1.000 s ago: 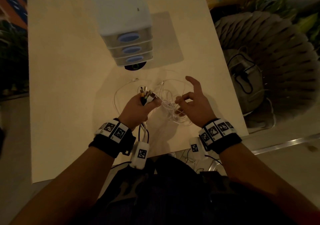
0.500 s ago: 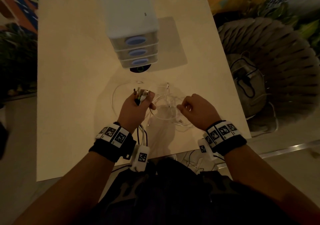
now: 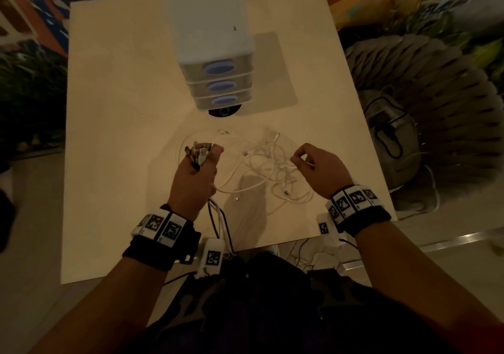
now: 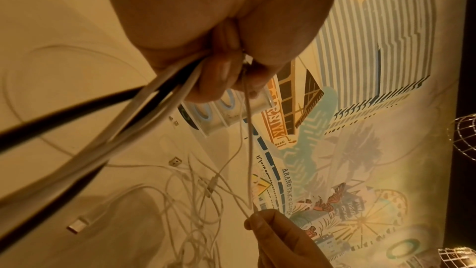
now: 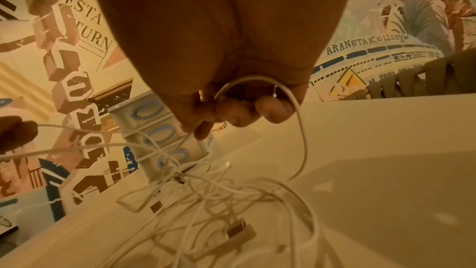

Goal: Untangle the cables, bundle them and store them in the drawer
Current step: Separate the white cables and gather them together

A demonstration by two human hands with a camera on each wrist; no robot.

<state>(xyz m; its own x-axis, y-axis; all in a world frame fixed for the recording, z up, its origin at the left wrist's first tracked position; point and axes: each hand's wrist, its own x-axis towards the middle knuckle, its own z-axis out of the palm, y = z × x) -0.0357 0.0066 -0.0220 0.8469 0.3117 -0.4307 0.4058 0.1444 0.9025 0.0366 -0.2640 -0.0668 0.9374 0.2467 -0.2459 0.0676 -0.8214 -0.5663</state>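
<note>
A tangle of white cables point(image 3: 268, 175) lies on the pale table point(image 3: 117, 124) between my hands. My left hand point(image 3: 195, 173) grips a bunch of cable ends, plugs point(image 3: 198, 150) sticking up past the thumb; black and white cords point(image 3: 218, 217) trail from it over the table's near edge. In the left wrist view those cords point(image 4: 108, 121) leave the fist. My right hand point(image 3: 316, 167) pinches one white cable point(image 5: 296, 109) and holds it up from the tangle point(image 5: 231, 201). A white three-drawer unit point(image 3: 215, 81) with blue handles stands behind, its drawers closed.
A dark round object point(image 3: 224, 111) sits under the drawer unit's front. A grey ribbed chair point(image 3: 425, 113) with a bag and a black cord stands right of the table. The table's near edge point(image 3: 245, 247) is close to my body.
My hands have drawn apart: the right has moved right, pulling a white cable out of the tangle, and closed from spread fingers to a pinch. The left still grips the plugs.
</note>
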